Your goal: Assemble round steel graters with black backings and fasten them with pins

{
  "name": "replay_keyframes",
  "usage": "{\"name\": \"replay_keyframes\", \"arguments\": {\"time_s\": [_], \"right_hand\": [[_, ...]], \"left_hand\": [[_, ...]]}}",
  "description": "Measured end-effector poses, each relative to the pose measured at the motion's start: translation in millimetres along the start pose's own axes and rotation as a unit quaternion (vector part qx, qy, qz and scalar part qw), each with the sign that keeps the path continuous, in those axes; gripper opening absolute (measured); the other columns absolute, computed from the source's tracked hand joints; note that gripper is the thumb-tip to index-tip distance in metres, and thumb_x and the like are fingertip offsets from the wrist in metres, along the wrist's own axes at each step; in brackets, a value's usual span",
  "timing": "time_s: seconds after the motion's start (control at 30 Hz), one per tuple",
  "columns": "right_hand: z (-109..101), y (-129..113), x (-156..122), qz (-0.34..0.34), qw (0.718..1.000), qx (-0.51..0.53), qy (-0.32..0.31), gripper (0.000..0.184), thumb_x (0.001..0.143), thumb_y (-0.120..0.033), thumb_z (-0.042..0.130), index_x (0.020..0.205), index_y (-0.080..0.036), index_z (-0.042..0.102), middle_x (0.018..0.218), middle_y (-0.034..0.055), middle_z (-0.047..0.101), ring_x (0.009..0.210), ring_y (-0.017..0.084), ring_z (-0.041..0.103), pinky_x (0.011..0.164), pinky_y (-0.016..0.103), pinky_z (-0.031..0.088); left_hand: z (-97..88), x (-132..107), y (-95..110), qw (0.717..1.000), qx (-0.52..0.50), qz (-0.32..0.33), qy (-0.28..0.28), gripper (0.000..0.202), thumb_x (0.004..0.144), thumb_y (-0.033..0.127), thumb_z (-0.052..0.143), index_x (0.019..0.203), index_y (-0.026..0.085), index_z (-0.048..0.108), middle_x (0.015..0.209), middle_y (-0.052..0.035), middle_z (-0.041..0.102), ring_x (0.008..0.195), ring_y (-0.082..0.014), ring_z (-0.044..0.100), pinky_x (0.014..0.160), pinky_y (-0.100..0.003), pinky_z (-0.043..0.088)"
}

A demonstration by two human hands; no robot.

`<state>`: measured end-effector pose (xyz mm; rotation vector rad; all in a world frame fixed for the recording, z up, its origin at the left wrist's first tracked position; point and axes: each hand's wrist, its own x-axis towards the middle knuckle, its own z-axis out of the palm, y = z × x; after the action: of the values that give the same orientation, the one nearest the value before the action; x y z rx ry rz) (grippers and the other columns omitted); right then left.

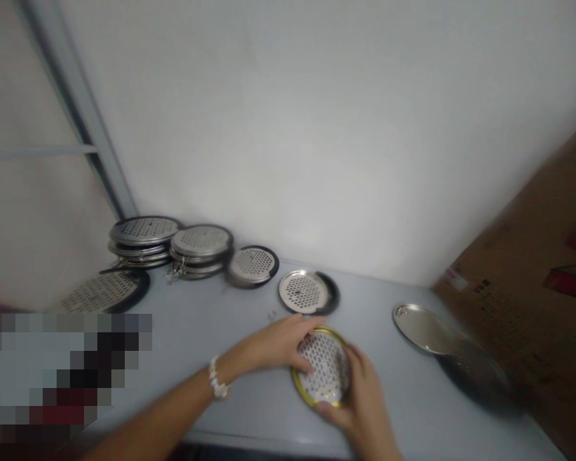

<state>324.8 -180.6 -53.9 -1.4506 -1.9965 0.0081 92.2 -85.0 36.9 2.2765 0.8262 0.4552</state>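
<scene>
A round perforated metal disc with a yellow-gold rim (pixel 324 365) is held tilted above the table's front part. My left hand (pixel 285 342) grips its upper left edge, thumb lying over the holes; a white bracelet (pixel 217 378) circles that wrist. Around the lower right edge wraps my right hand (pixel 365 400), its thumb on the rim at the bottom. Just behind the held disc lies a similar silver disc (pixel 302 292) with a dark piece along its right side. A small clear or metal bit (pixel 271 315) rests near my left hand, too blurred to name.
Two stacks of perforated discs (pixel 146 228) (pixel 201 240) and a lower disc (pixel 253 264) stand by the wall, with another disc (pixel 100 291) at the left. A shiny round plate (pixel 422 328) and a dark disc (pixel 477 371) lie near a cardboard box (pixel 523 288) at right.
</scene>
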Motion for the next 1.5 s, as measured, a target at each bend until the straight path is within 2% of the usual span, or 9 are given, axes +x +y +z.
{"name": "replay_keyframes", "arguments": {"time_s": [0.07,0.23,0.43,0.57,0.67,0.77,0.93,1.23,1.5], "right_hand": [[0,0,1,-0.001,1.0,0.002,0.003,0.095,0.068,-0.056,0.078,0.144,-0.017,0.034,0.139,0.0203,0.05,0.121,0.04,0.055,0.097,0.053,0.047],[-2,-1,2,-0.015,1.0,0.008,0.002,0.094,0.071,-0.061,0.074,0.143,-0.016,0.036,0.136,0.0199,0.052,0.12,0.039,0.055,0.097,0.053,0.047],[-2,-5,1,0.005,1.0,0.0,0.017,0.084,0.073,-0.058,0.073,0.139,-0.017,0.043,0.134,0.0187,0.055,0.12,0.039,0.056,0.097,0.052,0.048],[-3,-7,2,0.008,1.0,-0.002,0.014,0.081,0.073,-0.054,0.075,0.138,-0.017,0.043,0.135,0.0187,0.054,0.119,0.038,0.056,0.097,0.052,0.048],[-3,-7,3,0.006,1.0,-0.008,0.008,0.08,0.073,-0.051,0.075,0.138,-0.017,0.042,0.135,0.0191,0.054,0.119,0.038,0.056,0.097,0.053,0.047],[-2,-6,3,0.004,1.0,-0.013,0.006,0.079,0.074,-0.051,0.075,0.137,-0.017,0.043,0.135,0.0192,0.053,0.119,0.038,0.055,0.097,0.053,0.047],[-3,-6,2,-0.003,1.0,-0.019,0.006,0.076,0.074,-0.049,0.076,0.135,-0.018,0.043,0.134,0.0189,0.053,0.118,0.038,0.056,0.096,0.052,0.047],[-2,-6,2,0.006,1.0,-0.028,0.003,0.073,0.073,-0.046,0.076,0.133,-0.017,0.047,0.134,0.0181,0.054,0.118,0.037,0.056,0.096,0.052,0.048],[-2,-7,1,0.01,1.0,-0.019,0.013,0.072,0.071,-0.045,0.077,0.132,-0.018,0.049,0.134,0.0184,0.055,0.117,0.039,0.057,0.095,0.054,0.048]], "left_hand": [[-0.7,0,2,1.0,-0.002,-0.011,0.0,0.087,0.071,0.038,0.081,0.148,0.026,0.042,0.119,-0.0085,0.064,0.109,-0.0288,0.057,0.092,-0.036,0.043],[-1.8,2,6,1.0,0.009,-0.014,0.014,0.052,0.078,0.025,0.073,0.128,0.026,0.062,0.108,-0.0045,0.068,0.103,-0.0248,0.059,0.088,-0.032,0.043],[6.6,7,-4,0.998,0.039,-0.022,0.038,0.02,0.088,0.014,0.058,0.102,0.02,0.071,0.092,-0.0036,0.071,0.09,-0.0198,0.064,0.082,-0.028,0.045],[10.8,8,-7,0.992,0.101,-0.002,0.077,0.022,0.086,0.014,0.063,0.106,0.02,0.069,0.108,-0.0055,0.067,0.107,-0.0226,0.059,0.096,-0.033,0.044],[8.4,7,-6,0.988,0.118,-0.021,0.092,0.025,0.086,0.017,0.065,0.11,0.022,0.067,0.117,-0.0059,0.061,0.113,-0.0235,0.057,0.097,-0.035,0.045],[5.6,5,-7,0.989,0.109,-0.046,0.083,0.024,0.084,0.022,0.069,0.108,0.021,0.068,0.114,-0.0053,0.062,0.11,-0.0235,0.058,0.094,-0.035,0.047],[8.6,5,-10,0.992,0.099,-0.005,0.082,0.009,0.085,0.019,0.069,0.093,0.019,0.072,0.109,-0.0059,0.066,0.108,-0.0226,0.06,0.098,-0.035,0.044],[8.6,6,-11,0.996,0.027,-0.027,0.077,0.014,0.084,0.014,0.064,0.076,0.017,0.075,0.11,-0.0049,0.07,0.104,-0.0204,0.063,0.095,-0.03,0.042],[6.9,6,-8,0.996,0.008,-0.053,0.073,0.017,0.085,0.015,0.061,0.074,0.018,0.073,0.104,-0.004,0.071,0.096,-0.019,0.064,0.09,-0.029,0.045]]}}
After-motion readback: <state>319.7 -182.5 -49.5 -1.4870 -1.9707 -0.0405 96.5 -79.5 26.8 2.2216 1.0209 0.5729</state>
